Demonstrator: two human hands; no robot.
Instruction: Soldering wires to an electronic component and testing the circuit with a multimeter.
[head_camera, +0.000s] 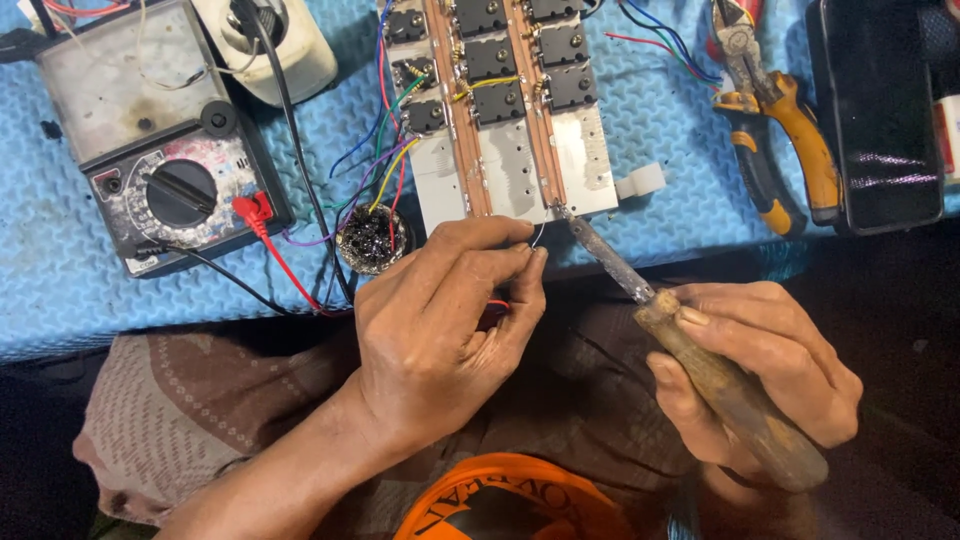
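- Pinching a thin wire (538, 236) between thumb and fingertips, the left hand (450, 320) keeps the wire end just beside the lower edge of the metal board (520, 180).
- The right hand (760, 375) is clenched around the wooden handle of the soldering iron (700, 365), and from this grip the iron goes up and to the left, so its tip meets the board edge right next to the wire.
- In my judgement, the hot tip is very near to the left fingertips; a small slip of the wire could burn them.
- The wire is thin and held only at the fingertips, so it may move away from the joint if the pinch becomes loose.
- The coloured wires (385, 150) lie to the left above the left-hand grip, so a wide move of the iron could perhaps melt their cover.
- The left wrist is bent, with the forearm coming from below; the right hand lies lower, the palm turned inward.
- A multimeter (160, 160) and a small round tin (372, 240) are left of the pinch; pliers (775, 130) are far above the right grip.
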